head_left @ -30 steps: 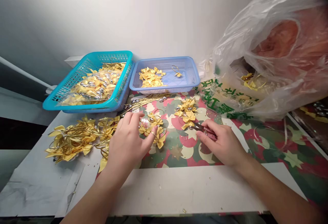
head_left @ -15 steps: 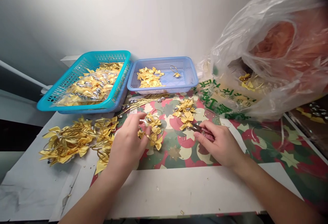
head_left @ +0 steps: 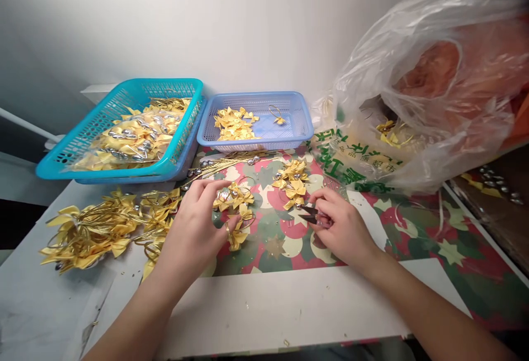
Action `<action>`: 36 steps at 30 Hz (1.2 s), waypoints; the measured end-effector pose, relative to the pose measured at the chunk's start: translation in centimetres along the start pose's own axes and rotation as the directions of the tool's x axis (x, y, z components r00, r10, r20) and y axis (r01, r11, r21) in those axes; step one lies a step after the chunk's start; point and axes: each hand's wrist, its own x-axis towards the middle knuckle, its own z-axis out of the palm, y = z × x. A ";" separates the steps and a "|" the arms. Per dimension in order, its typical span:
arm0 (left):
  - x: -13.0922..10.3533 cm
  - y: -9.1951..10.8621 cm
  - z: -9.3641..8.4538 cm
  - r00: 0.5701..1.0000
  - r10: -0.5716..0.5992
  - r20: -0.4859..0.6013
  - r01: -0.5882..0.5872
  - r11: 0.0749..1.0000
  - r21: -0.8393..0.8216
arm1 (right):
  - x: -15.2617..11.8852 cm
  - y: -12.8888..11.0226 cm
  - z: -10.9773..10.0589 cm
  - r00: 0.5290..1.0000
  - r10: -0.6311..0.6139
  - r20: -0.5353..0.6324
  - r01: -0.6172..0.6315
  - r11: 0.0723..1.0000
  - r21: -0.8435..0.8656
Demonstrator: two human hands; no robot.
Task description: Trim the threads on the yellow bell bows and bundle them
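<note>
My left hand (head_left: 202, 220) is at a small pile of yellow ribbon bows with gold cord loops (head_left: 236, 202), its thumb and fingers apart around the near side of the pile. My right hand (head_left: 343, 223) grips a pair of small dark-bladed snips (head_left: 312, 215), whose tips point left. Just beyond those blades lies a second cluster of yellow bows with silver beads (head_left: 292, 179). The palm hides the snips' handle in part.
A teal basket (head_left: 53, 165) of bagged bows stands back left; a blue basket (head_left: 256, 145) holds loose bows. More corded bows (head_left: 93, 229) lie on the left. Gold cords (head_left: 231, 162) lie behind my hands. A large plastic bag (head_left: 372, 129) stands at right.
My left thumb and fingers have spread further apart at the bow pile. In the right hand, the snips have turned slightly and their blades show more. The whole view has shifted a little.
</note>
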 end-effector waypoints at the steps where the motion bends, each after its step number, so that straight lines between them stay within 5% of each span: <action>1: 0.0 0.0 -0.1 1.000 -0.012 0.017 0.012 1.000 -0.004 | 0.0 0.0 0.2 0.999 -0.052 0.015 0.051 0.998 0.032; 6: 0.0 0.2 -0.9 0.976 -0.104 0.193 0.127 0.986 -0.109 | -0.2 0.5 1.2 0.982 -0.170 0.079 0.167 0.985 0.044; 12: 0.5 0.4 -1.1 0.965 -0.238 -0.112 0.231 0.971 -0.068 | -0.1 0.8 1.3 0.986 -0.165 0.029 0.164 0.986 0.045; 18: 0.7 -0.1 -1.1 0.958 -0.282 -0.059 0.274 0.954 -0.119 | 0.1 0.7 1.0 0.993 -0.076 -0.093 0.079 0.996 0.035; 22: 0.5 0.2 -1.1 0.966 -0.118 -0.231 0.117 0.993 -0.015 | 0.4 0.9 1.1 0.992 0.019 -0.128 -0.015 0.999 0.036; 26: -0.5 2.2 -0.6 0.878 0.197 -0.436 -0.243 0.968 -0.053 | 0.8 1.0 1.2 0.994 0.066 -0.090 -0.059 0.995 0.082; 28: -1.4 3.4 0.0 0.883 0.344 -0.320 -0.414 0.892 -0.183 | 1.0 0.9 1.1 0.993 0.086 -0.085 -0.077 0.992 0.104; 30: -2.3 4.5 0.9 0.886 0.435 -0.159 -0.463 0.826 -0.323 | 1.2 0.8 0.9 0.989 0.110 -0.095 -0.099 0.988 0.117; 36: -4.1 5.8 3.2 0.874 0.455 0.173 -0.313 0.797 -0.517 | 1.6 0.9 0.8 0.984 0.120 -0.133 -0.109 0.990 0.088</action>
